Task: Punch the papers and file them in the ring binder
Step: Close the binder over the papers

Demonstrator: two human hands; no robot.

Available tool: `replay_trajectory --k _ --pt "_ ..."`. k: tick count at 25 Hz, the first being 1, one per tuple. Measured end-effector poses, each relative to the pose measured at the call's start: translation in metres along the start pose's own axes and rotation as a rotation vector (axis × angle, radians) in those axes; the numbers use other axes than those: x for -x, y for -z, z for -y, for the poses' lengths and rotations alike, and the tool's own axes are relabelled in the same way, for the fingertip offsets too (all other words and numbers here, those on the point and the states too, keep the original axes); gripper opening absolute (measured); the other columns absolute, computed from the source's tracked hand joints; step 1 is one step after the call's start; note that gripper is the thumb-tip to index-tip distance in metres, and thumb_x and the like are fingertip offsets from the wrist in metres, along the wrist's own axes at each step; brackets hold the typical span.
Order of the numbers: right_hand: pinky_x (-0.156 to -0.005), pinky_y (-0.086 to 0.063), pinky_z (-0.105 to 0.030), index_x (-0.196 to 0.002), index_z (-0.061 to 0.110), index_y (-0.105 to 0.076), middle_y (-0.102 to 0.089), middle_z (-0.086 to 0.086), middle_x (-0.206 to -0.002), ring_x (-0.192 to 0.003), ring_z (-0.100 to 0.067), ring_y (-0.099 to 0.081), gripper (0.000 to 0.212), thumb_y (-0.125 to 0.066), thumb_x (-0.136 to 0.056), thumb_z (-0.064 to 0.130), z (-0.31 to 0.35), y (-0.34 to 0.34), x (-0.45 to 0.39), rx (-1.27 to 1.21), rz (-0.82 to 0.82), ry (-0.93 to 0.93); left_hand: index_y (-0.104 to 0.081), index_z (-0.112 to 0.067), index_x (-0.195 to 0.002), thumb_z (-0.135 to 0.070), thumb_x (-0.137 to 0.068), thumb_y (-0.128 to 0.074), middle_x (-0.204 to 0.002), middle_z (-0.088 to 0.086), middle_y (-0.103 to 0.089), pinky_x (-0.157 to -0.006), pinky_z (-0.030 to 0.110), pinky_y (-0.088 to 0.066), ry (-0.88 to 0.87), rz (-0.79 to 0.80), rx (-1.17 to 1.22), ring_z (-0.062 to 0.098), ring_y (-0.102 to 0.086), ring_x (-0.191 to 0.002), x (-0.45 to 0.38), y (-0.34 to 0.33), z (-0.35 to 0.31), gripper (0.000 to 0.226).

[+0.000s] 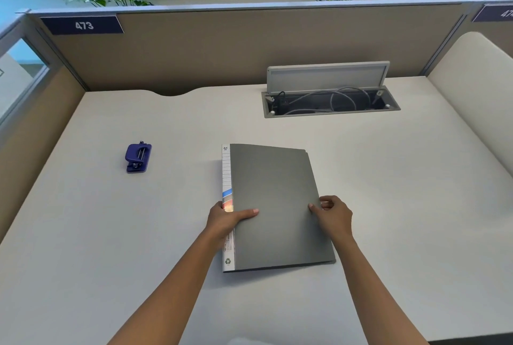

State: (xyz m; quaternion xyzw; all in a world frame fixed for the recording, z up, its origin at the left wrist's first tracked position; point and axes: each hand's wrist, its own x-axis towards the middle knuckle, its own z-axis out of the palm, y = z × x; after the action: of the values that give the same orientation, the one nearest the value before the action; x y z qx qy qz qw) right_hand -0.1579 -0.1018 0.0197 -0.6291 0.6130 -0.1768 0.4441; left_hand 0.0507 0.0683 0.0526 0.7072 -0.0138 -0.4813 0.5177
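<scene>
A grey ring binder (277, 200) lies closed on the white desk (138, 233), its white labelled spine to the left. My left hand (226, 218) grips the spine edge, thumb on the cover. My right hand (331, 214) pinches the cover's right edge, thumb on top and fingers curled at the rim. A blue hole punch (138, 157) sits apart on the desk, to the left of the binder. No loose papers are visible; a thin edge shows at the binder's far right corner.
An open cable tray (330, 103) with its lid raised and cables inside is set into the desk behind the binder. Beige partition walls enclose the desk at the back and left. A cream curved panel (477, 89) stands at the right.
</scene>
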Motion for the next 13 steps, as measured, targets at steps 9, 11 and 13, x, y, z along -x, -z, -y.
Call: replay_trajectory --k 9,11,13 --pt "-0.085 -0.050 -0.030 -0.131 0.011 -0.054 -0.062 -0.004 -0.122 -0.110 -0.023 -0.061 0.058 -0.077 -0.085 0.037 0.030 -0.027 -0.024 -0.083 0.146 0.042 -0.069 -0.009 -0.110 -0.004 -0.062 -0.091 -0.097 0.013 -0.079 -0.071 0.043 -0.063 -0.042 0.039 0.041 0.034 -0.076 -0.085 -0.019 0.029 -0.038 0.054" --pt "-0.086 -0.051 -0.031 -0.133 0.016 -0.050 -0.063 -0.002 -0.121 -0.107 -0.022 -0.064 0.054 -0.072 -0.089 0.037 0.044 -0.037 -0.033 -0.127 0.247 0.009 -0.068 -0.010 -0.110 -0.005 -0.062 -0.092 -0.096 0.012 -0.079 -0.068 0.042 -0.063 -0.055 0.015 0.048 0.033 -0.077 -0.083 -0.030 0.038 -0.052 0.054" --pt "-0.094 -0.054 -0.039 -0.133 0.020 -0.049 -0.065 -0.004 -0.124 -0.108 -0.024 -0.066 0.051 -0.072 -0.090 0.033 0.056 -0.048 -0.042 -0.182 0.308 -0.010 -0.069 -0.010 -0.110 -0.006 -0.063 -0.092 -0.096 0.013 -0.079 -0.065 0.040 -0.062 -0.068 -0.003 0.049 0.032 -0.077 -0.081 -0.043 0.046 -0.066 0.053"
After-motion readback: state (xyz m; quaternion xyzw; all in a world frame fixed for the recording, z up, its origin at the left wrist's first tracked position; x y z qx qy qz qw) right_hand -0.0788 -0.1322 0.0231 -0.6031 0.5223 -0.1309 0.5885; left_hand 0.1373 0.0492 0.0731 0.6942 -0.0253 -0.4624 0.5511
